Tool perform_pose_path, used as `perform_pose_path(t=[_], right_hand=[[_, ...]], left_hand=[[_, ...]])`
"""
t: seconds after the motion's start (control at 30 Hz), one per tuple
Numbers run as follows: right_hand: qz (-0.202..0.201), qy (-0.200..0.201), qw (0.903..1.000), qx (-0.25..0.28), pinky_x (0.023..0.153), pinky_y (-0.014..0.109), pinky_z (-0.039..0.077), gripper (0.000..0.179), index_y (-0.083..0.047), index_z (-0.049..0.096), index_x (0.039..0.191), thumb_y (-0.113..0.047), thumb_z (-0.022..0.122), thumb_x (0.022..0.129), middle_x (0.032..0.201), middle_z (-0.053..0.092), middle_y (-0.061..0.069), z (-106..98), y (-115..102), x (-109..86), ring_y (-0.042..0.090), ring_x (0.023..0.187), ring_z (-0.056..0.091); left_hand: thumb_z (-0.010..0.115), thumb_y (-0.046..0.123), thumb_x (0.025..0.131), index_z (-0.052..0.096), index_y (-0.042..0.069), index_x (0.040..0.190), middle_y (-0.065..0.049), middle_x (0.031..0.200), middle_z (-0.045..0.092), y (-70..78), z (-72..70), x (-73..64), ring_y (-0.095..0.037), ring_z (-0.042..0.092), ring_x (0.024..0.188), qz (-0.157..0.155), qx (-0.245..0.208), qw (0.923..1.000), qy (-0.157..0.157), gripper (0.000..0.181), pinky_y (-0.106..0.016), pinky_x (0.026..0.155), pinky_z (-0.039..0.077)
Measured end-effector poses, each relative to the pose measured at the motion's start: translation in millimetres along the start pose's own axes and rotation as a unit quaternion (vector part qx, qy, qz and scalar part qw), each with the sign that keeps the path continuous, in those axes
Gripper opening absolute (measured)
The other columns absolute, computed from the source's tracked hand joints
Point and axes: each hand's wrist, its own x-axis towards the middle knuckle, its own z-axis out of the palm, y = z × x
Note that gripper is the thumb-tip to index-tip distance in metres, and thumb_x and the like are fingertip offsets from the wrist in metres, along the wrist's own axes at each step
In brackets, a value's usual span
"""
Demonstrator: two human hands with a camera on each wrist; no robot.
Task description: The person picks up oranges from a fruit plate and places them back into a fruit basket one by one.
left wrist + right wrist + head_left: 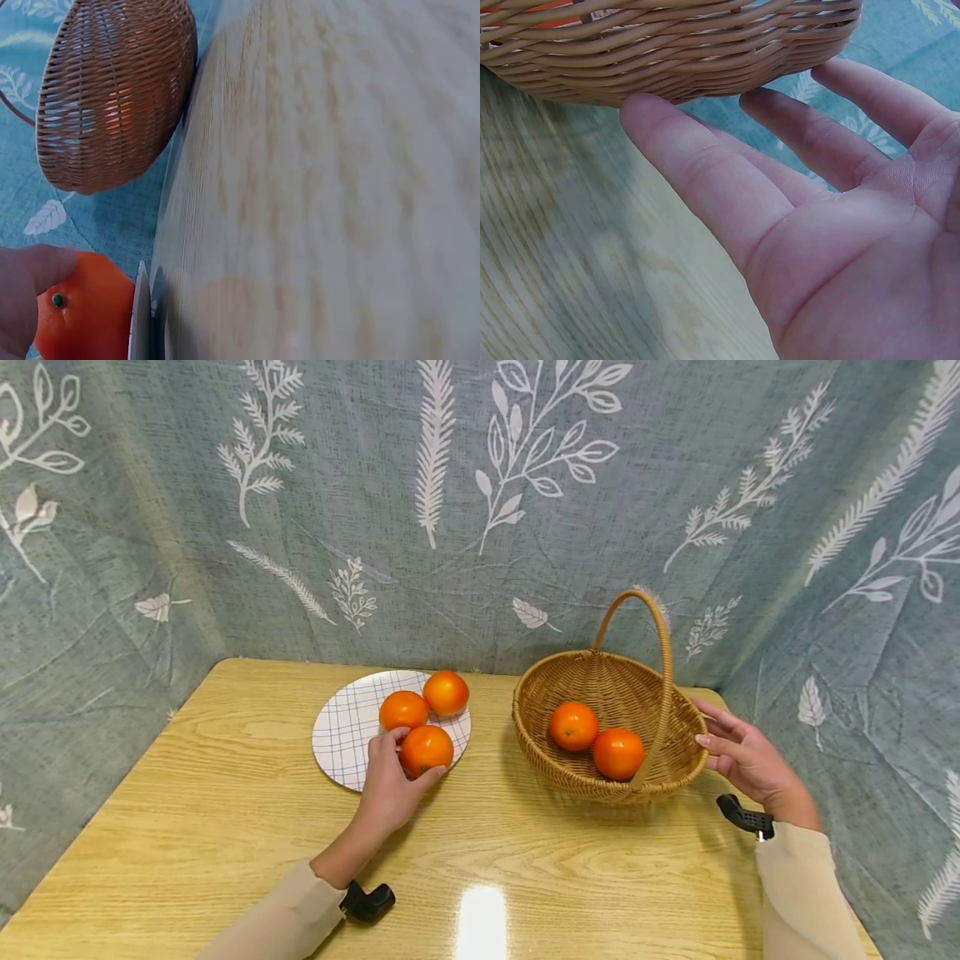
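Observation:
My left hand [392, 783] grips the nearest orange [427, 752] on the plate, with its thumb at the front and its fingers at the left and back. A green stem end shows on that orange in the left wrist view. Two more oranges, one in the middle [403, 710] and one at the back right [446, 693], lie on the white checked plate [341, 739]. At the right, my right hand [753, 764] touches the side of the wicker basket [547, 681] with its fingers extended. Inside the basket lie a left orange [574, 726] and a right orange [618, 753].
The basket's tall arched handle [663, 643] rises above its rim. Both things stand toward the back of the wooden table [555, 868], close to a grey-blue leaf-patterned curtain [390, 502] that hangs behind and at the sides. A black device sits on each wrist.

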Motion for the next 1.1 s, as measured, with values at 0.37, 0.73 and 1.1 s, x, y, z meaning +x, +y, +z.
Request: perform_pose_path(t=[0.37,0.73,1.1], right_hand=[[-0.001,-0.003,1.0000,0.008,0.088,0.033,0.062,0.062,-0.007,0.025,0.163,0.009,0.040,0.105,0.141,0.060,0.001,-1.8,4.0,-0.7,0.017,0.117,0.069],[-0.006,-0.005,1.0000,0.005,0.088,0.033,0.062,0.061,-0.009,0.029,0.162,0.009,0.041,0.105,0.140,0.061,0.001,-2.6,3.7,0.3,0.016,0.116,0.069],[-0.001,-0.002,1.0000,-0.001,0.088,0.033,0.062,0.064,-0.003,0.019,0.163,0.009,0.042,0.105,0.140,0.060,0.000,-2.0,1.4,0.3,0.016,0.116,0.069]], left_hand=[[0.082,0.018,0.087,0.037,-0.005,0.141,-0.027,0.141,0.033,-1.2,0.6,1.9,-0.044,0.047,0.129,-0.002,-0.006,1.0000,-0.005,0.074,-0.059,0.114,0.039],[0.083,0.020,0.087,0.040,-0.006,0.146,-0.027,0.145,0.033,1.4,0.3,2.7,-0.044,0.048,0.132,-0.008,-0.001,0.9998,-0.016,0.077,-0.060,0.115,0.040],[0.083,0.024,0.087,0.042,-0.001,0.146,-0.021,0.145,0.046,18.1,-6.6,10.6,-0.035,0.056,0.118,0.010,-0.012,0.9994,-0.030,0.077,-0.048,0.098,0.049]])
